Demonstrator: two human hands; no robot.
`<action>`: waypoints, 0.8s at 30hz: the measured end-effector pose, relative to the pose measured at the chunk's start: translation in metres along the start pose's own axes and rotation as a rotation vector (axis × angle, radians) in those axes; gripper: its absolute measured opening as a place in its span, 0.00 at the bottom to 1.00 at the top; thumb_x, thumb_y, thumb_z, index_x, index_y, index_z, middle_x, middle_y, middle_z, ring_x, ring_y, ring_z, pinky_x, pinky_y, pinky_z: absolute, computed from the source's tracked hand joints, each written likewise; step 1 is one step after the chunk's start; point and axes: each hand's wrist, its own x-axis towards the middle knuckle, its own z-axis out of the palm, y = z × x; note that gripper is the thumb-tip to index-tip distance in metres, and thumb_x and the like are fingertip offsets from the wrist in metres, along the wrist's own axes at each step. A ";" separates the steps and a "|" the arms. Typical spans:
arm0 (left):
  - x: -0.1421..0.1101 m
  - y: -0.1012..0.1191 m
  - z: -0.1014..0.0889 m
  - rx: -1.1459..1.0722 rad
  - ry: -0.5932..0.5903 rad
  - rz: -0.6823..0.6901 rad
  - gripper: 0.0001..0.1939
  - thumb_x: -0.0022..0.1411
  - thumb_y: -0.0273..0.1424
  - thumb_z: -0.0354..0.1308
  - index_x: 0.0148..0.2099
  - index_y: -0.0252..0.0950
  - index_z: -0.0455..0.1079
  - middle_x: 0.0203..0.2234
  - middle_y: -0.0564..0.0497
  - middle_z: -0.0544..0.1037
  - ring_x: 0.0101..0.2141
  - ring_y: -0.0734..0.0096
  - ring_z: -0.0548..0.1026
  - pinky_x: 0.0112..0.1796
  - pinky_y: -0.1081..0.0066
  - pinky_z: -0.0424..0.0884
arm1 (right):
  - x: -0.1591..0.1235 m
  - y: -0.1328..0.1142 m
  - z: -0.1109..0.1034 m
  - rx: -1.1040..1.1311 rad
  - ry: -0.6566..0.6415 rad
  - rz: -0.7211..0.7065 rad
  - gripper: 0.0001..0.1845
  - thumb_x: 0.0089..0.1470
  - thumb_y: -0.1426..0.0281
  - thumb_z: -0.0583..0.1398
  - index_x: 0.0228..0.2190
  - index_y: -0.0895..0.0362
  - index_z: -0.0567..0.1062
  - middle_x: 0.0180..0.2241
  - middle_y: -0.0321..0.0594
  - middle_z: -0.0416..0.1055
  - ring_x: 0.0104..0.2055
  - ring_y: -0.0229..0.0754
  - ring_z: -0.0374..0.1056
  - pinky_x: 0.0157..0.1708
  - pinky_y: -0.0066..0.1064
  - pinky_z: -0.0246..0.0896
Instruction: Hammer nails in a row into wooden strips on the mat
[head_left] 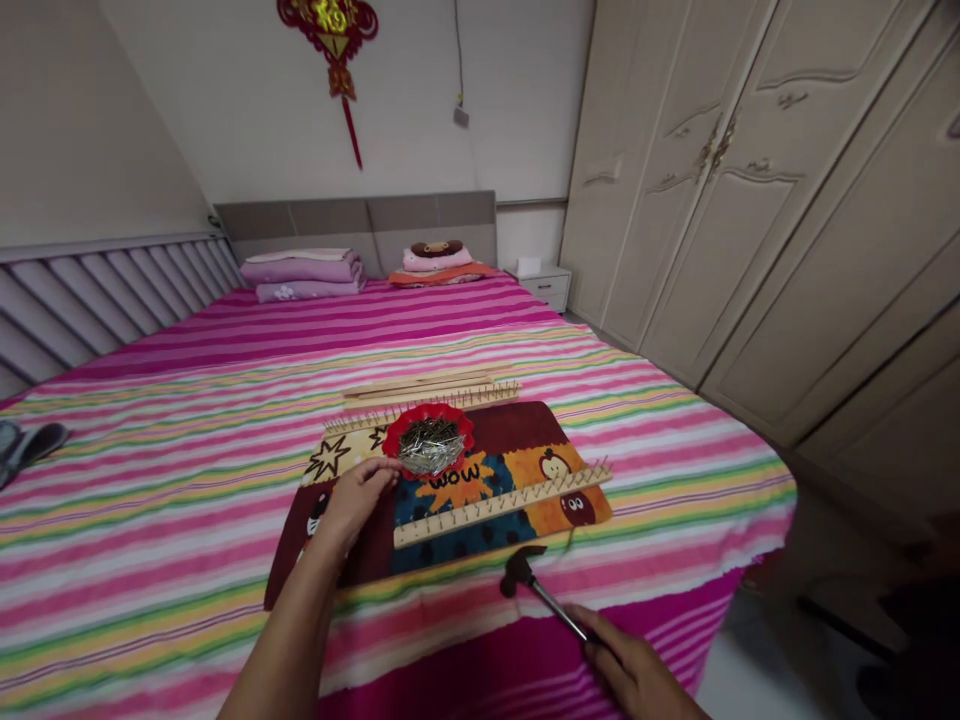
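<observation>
My right hand (626, 660) is wrapped round the black grip of a claw hammer (551, 605), its dark head lying over the bed's near side. My left hand (362, 495) is at the lower left rim of a red scalloped bowl (390, 445), thumb and fingers pinched together; what lies between them, if anything, is hidden. Loose nails (431, 447) fill the bowl. In front of it, a wooden strip (487, 512) with a row of nails standing up along it lies slantwise on a cartoon-printed mat (517, 432).
Behind the bowl lie another nailed wooden strip (487, 397) and several bare wooden strips (420, 385). The striped bedsheet (187, 480) spreads beneath everything. Folded bedding (304, 275) rests by the headboard (300, 218). Wardrobes (675, 200) stand at the right, a railing (112, 290) at the left.
</observation>
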 end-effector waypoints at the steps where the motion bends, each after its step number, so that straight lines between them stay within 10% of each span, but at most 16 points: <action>1: -0.009 0.001 -0.002 -0.107 -0.010 -0.060 0.14 0.43 0.37 0.61 0.33 0.35 0.75 0.29 0.50 0.79 0.32 0.68 0.74 0.39 0.69 0.69 | 0.000 -0.003 -0.001 -0.005 0.005 0.001 0.25 0.57 0.59 0.52 0.52 0.54 0.71 0.38 0.42 0.78 0.36 0.46 0.73 0.39 0.34 0.68; 8: -0.057 -0.009 -0.010 -0.437 -0.002 -0.199 0.23 0.31 0.36 0.71 0.34 0.33 0.76 0.26 0.48 0.79 0.29 0.71 0.76 0.37 0.69 0.73 | -0.001 -0.013 -0.004 -0.049 -0.017 -0.001 0.28 0.58 0.58 0.50 0.54 0.60 0.69 0.42 0.46 0.77 0.38 0.47 0.74 0.42 0.35 0.68; 24: -0.075 -0.053 0.027 -0.157 0.192 -0.133 0.21 0.39 0.45 0.64 0.34 0.36 0.77 0.29 0.50 0.80 0.26 0.73 0.72 0.31 0.71 0.71 | -0.003 -0.019 -0.006 -0.060 -0.012 -0.021 0.26 0.58 0.60 0.51 0.53 0.59 0.70 0.50 0.46 0.73 0.51 0.47 0.69 0.51 0.35 0.63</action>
